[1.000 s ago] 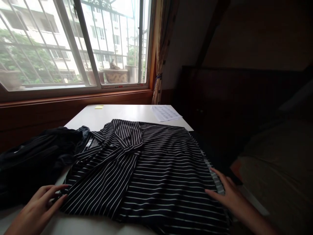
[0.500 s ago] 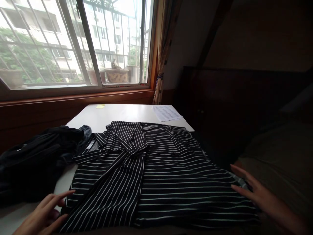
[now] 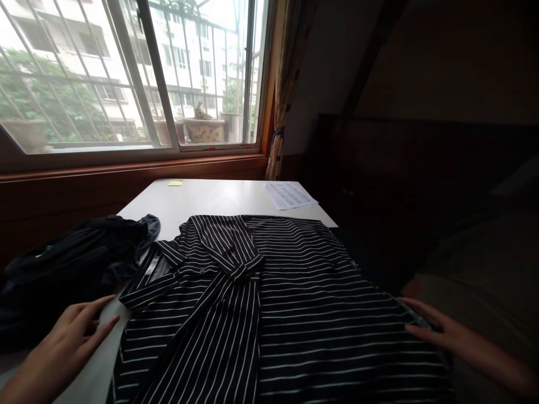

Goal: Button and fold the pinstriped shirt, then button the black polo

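A black garment with thin white stripes (image 3: 311, 314), like a shirt, lies spread over the table. One sleeve-like strip of it lies folded across the left part, and a small button shows there. My left hand (image 3: 69, 342) is off the cloth, just left of its edge and above the white tabletop, with thumb and forefinger apart and nothing between them. At the right edge of the garment, my right hand (image 3: 446, 334) rests against the cloth with its fingers stretched out. Its lower fingers are hidden in the dark.
A pile of dark clothing (image 3: 71, 269) lies left of the garment. Printed sheets (image 3: 289, 195) and a yellow sticky note (image 3: 176, 183) are at the far end of the white table (image 3: 210, 196). Behind it stands a barred window (image 3: 202, 73); a patterned curtain (image 3: 278, 129) hangs beside it.
My left hand has left the garment's near left edge and moved up and left. The garment's near part has shifted toward me and slightly right. My right hand stays at the right edge.
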A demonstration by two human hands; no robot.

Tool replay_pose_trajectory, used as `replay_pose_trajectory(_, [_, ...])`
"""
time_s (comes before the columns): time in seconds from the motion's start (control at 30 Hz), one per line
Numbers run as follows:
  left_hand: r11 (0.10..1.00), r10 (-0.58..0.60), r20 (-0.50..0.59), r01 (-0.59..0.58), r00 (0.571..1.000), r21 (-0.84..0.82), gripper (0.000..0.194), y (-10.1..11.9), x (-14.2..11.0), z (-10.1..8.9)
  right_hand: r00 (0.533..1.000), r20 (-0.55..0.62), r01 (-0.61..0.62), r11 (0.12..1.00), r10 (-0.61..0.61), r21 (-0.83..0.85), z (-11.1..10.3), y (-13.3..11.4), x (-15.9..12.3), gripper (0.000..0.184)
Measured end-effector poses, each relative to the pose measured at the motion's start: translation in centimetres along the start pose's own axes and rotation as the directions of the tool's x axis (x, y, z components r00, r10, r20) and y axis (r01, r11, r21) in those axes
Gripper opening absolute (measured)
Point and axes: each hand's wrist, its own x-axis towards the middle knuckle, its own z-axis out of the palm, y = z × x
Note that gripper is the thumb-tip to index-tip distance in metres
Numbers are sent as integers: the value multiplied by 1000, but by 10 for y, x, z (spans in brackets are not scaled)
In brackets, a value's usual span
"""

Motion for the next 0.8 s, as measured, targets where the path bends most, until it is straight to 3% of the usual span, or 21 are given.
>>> replay_pose_trajectory(0.07, [1000,-8,-7,8,1000,-8,68,1,15,0,998,-64,-14,1000,12,-28,-2,-2,7,48])
replay_pose_trajectory(0.23, [1000,29,-21,-28,999,9,70,14,39,8,967,-253,-58,938,-33,-343,-3,-31,36,57])
replay_pose_trajectory(0.4, [999,30,62,-31,998,20,68,29,55,14,965,-236,-35,838,-113,-544,8,-87,87,44])
replay_pose_trajectory(0.5, [1000,-9,116,7,993,23,67,33,57,13,968,-217,-12,838,-127,-546,19,-113,126,31])
replay_pose_trajectory(0.8, [997,-76,59,76,995,-3,66,20,47,6,970,-142,92,841,-196,-533,63,-148,216,32])
